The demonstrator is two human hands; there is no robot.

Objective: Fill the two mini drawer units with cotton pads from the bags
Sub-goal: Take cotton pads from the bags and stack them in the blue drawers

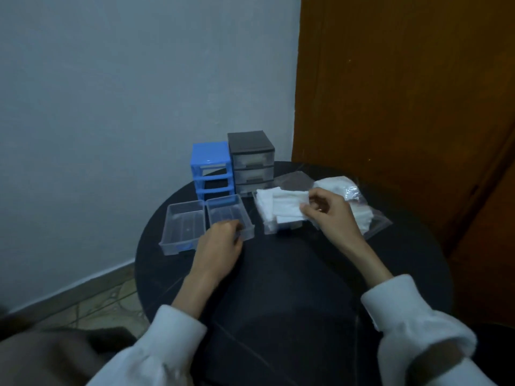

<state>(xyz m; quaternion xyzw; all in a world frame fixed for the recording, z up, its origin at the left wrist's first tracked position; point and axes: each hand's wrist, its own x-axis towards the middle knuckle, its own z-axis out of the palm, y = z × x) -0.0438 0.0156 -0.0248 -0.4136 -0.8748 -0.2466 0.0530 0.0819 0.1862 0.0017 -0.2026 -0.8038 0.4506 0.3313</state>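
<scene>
A blue drawer unit [210, 165] stands at the back of the round black table [292, 274], its slots without drawers. Beside it on the right stands a grey drawer unit [250, 160] with its drawers in. Two clear drawers lie in front of the blue unit: one on the left [181, 227], one [225, 213] whose front edge my left hand [220, 243] grips. A third drawer [271, 224] to the right is heaped with white cotton pads [278, 207]. My right hand [328, 213] pinches a stack of those pads above it.
A clear plastic bag with more cotton pads [348, 190] lies at the table's back right, partly behind my right hand. A wooden door [404, 93] stands right behind the table, a pale wall [125, 93] on the left. Tiled floor shows lower left.
</scene>
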